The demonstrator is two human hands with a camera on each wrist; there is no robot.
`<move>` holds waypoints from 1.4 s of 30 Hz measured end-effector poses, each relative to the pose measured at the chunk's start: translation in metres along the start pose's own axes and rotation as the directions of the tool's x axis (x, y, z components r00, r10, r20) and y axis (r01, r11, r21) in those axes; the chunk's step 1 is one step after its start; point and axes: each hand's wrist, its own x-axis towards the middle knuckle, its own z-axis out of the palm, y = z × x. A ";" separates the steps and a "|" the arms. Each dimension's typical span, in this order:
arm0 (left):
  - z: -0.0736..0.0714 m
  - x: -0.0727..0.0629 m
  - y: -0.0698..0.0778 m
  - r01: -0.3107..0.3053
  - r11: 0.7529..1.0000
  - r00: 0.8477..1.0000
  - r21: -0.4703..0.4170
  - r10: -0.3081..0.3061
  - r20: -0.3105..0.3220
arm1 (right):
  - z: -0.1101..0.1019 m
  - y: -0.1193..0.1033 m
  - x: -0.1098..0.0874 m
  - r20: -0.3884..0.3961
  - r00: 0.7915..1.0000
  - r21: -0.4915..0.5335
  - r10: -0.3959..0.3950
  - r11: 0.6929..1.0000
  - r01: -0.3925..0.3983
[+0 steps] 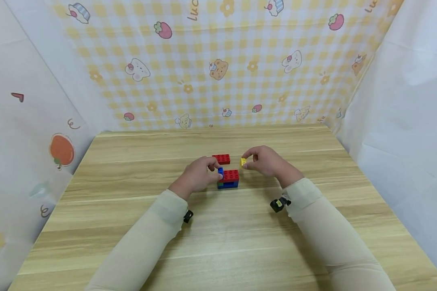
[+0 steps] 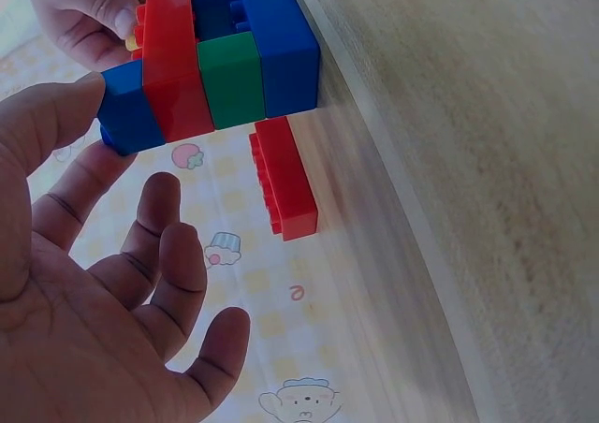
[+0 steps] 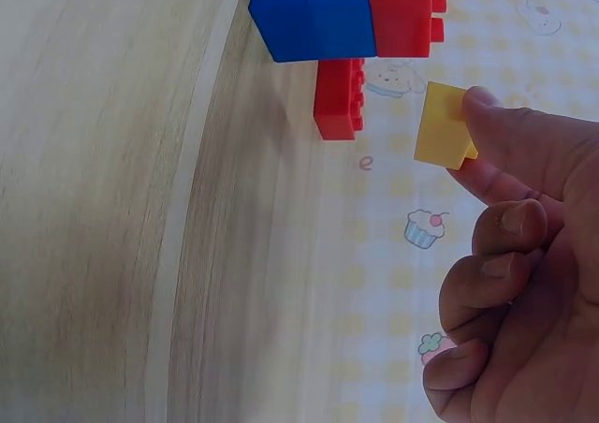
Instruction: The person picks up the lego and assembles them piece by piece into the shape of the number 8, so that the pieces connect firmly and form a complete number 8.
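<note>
A stack of toy building bricks stands on the table, with a long blue brick (image 2: 290, 67) at the bottom. Above it come a green brick (image 2: 232, 81) at the left end, a blue one at the other, and a red brick (image 1: 231, 175) across the top. My left hand (image 1: 198, 174) pinches a small blue brick (image 2: 134, 109) between thumb and index finger, at the left end of the red top. Its other fingers are loosely bent. To the right of the stack, my right hand (image 1: 264, 160) pinches a small yellow brick (image 3: 438, 123), held apart from the stack.
Behind the stack a loose red brick (image 1: 222, 159) lies on the wooden table (image 1: 218, 242). A patterned cloth (image 1: 204, 93) hangs at the table's back edge, and white sheets (image 1: 415, 113) close off both sides. Small black devices (image 1: 277, 205) sit at both wrists.
</note>
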 end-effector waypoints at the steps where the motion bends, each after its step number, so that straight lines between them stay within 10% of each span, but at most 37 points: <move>1: 0.000 0.000 0.000 0.001 1.000 1.000 0.001 -0.001 -0.001 | 0.000 0.000 -0.001 0.000 1.000 0.001 -0.006 1.000 0.006; 42: -0.001 0.000 0.002 0.000 0.999 1.000 0.037 -0.001 0.004 | 0.014 -0.012 -0.016 0.045 0.991 0.051 -0.123 0.991 0.121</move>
